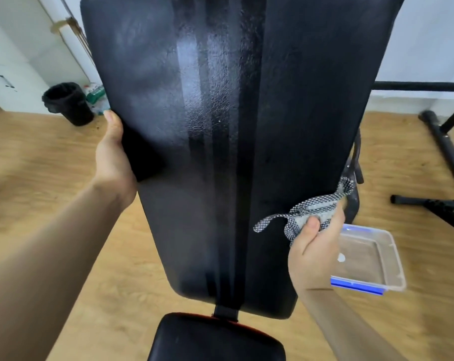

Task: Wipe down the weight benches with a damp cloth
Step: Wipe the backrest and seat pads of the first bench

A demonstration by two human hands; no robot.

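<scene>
Black backrest [220, 126] between hands: left [113, 157] curled round its edge, right [314, 248] round checkered cloth [315, 206].

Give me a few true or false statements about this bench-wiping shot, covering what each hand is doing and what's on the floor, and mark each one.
1. The left hand grips the left edge of the bench backrest pad. True.
2. The right hand holds nothing. False: it holds a checkered cloth at the pad's right edge.
3. A clear plastic container with blue clips sits on the wooden floor to the right of the bench. True.
4. The black bin stands to the right of the bench. False: it stands on the left, near the wall.
</scene>
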